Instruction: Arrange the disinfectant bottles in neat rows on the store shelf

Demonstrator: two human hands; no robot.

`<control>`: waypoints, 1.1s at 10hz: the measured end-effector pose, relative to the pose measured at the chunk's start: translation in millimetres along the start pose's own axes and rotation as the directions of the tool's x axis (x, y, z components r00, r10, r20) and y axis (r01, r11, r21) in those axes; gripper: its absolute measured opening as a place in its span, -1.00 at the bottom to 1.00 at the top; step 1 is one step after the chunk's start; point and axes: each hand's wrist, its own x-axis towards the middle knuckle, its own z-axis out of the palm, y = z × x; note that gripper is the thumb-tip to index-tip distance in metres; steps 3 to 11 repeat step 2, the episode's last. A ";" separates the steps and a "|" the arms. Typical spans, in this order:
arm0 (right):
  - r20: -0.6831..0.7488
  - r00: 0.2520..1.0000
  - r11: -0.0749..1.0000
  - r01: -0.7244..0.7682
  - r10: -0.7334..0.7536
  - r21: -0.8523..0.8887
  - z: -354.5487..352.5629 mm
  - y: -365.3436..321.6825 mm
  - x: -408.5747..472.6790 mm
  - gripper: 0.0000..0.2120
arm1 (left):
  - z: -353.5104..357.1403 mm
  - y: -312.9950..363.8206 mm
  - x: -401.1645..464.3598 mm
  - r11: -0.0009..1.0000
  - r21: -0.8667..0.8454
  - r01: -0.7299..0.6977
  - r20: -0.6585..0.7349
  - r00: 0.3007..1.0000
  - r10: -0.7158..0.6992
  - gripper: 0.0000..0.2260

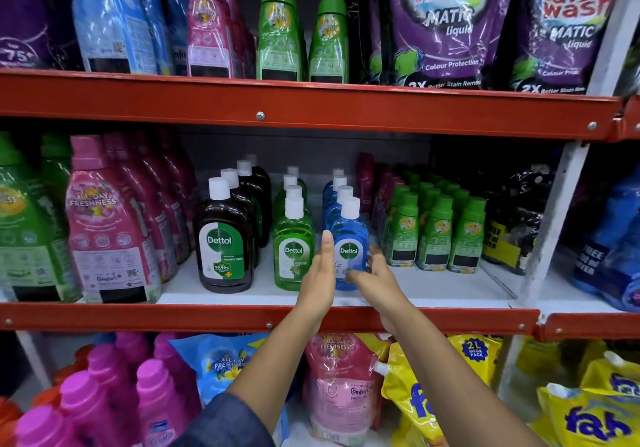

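Observation:
Three rows of white-capped Dettol bottles stand on the middle shelf (pixel 433 290): brown bottles (pixel 223 238) on the left, green bottles (pixel 293 249) in the middle, blue bottles (pixel 349 238) on the right. Each row runs front to back. My left hand (pixel 320 273) is flat and upright against the left side of the front blue bottle, fingers straight. My right hand (pixel 372 273) curls around the lower right side of that same bottle, touching it. The bottle stands upright on the shelf between both hands.
Large pink and green softener bottles (pixel 107 225) crowd the left of the shelf. Small green bottles (pixel 433 232) stand close on the right, with dark pouches beyond. A red shelf rail (pixel 242 318) runs along the front edge. Pouches and pink bottles fill the shelf below.

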 end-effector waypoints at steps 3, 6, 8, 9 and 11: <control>-0.006 1.000 0.996 0.029 -0.030 -0.087 0.4 -11.5 -10.2 -0.53 | -2.5 -6.5 7.6 1.000 -0.018 -0.007 0.018 1.000 0.008 0.05; -0.006 1.000 0.996 0.029 -0.030 -0.087 0.4 -11.5 -10.2 -0.53 | -2.5 -6.5 7.6 1.000 -0.018 -0.007 0.018 1.000 0.008 0.05; -0.006 1.000 0.996 0.029 -0.030 -0.087 0.4 -11.5 -10.2 -0.53 | -2.5 -6.5 7.6 1.000 -0.018 -0.007 0.018 1.000 0.008 0.05; -0.006 1.000 0.996 0.029 -0.030 -0.087 0.4 -11.5 -10.2 -0.53 | -2.5 -6.5 7.6 1.000 -0.018 -0.007 0.018 1.000 0.008 0.05; -0.006 1.000 0.996 0.029 -0.030 -0.087 0.4 -11.5 -10.2 -0.53 | -2.5 -6.5 7.6 1.000 -0.018 -0.007 0.018 1.000 0.008 0.05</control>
